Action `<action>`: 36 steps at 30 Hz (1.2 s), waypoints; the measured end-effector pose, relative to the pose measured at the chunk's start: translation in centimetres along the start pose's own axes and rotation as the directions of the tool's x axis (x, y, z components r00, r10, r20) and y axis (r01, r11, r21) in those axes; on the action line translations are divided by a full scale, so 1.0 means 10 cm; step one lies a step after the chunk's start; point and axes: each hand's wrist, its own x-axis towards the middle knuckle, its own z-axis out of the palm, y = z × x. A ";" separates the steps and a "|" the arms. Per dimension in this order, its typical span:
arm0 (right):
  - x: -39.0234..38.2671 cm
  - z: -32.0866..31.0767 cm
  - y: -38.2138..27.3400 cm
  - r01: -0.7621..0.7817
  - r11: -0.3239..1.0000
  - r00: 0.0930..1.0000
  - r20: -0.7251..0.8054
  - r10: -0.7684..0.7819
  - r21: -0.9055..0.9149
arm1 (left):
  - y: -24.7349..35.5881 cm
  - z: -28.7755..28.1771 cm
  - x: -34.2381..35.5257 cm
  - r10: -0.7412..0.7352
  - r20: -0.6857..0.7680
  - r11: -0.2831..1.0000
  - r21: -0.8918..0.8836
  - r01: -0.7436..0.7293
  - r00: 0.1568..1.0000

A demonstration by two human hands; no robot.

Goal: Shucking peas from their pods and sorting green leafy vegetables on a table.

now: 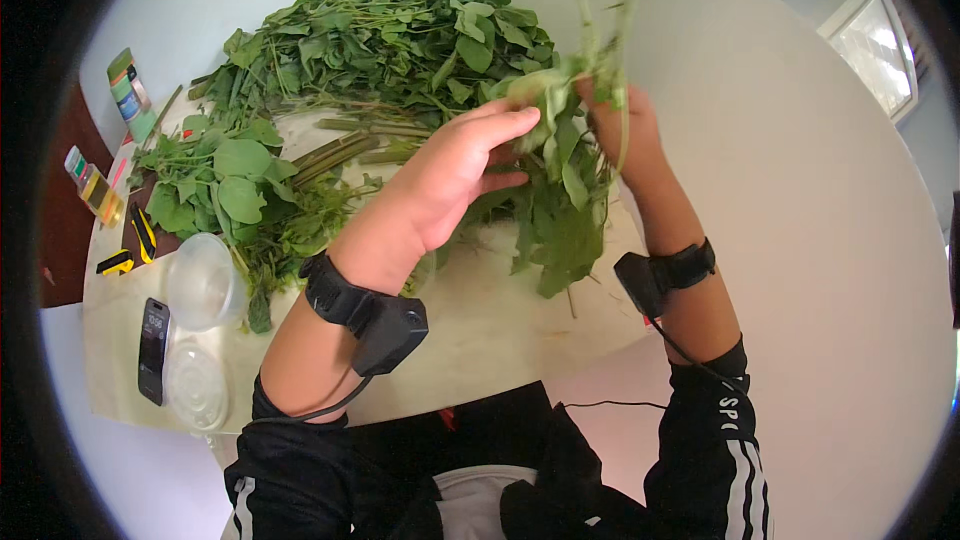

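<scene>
In my right hand (632, 132) is a bunch of leafy green stems (565, 215), raised above the table's right side. Its long pale stems rise past the fingers and blur at the top, while broad leaves hang below. Just left of the bunch is my left hand (455, 165), its thumb and fingers apart, with fingertips against or right beside the leaves. Leaves partly hide those fingertips, and the right fingers are smeared by motion. Behind the hands lies a large heap of leafy greens (370, 45). A smaller pile of leafy sprigs (235, 180) sits to the left, beside cut stems (335, 155).
Along the left of the white table (480, 340) stand a clear plastic tub (205, 280), its lid (197, 385), a phone (153, 350), and yellow-black cutters (143, 230). A green bottle (130, 95) and a yellowish bottle (95, 188) are farther back. Black devices are strapped around both forearms.
</scene>
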 end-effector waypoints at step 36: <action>0.26 -1.47 -0.31 -0.115 0.616 0.991 0.135 0.014 0.779 | 0.11 0.07 -0.09 -0.077 -0.086 0.989 0.117 0.087 0.993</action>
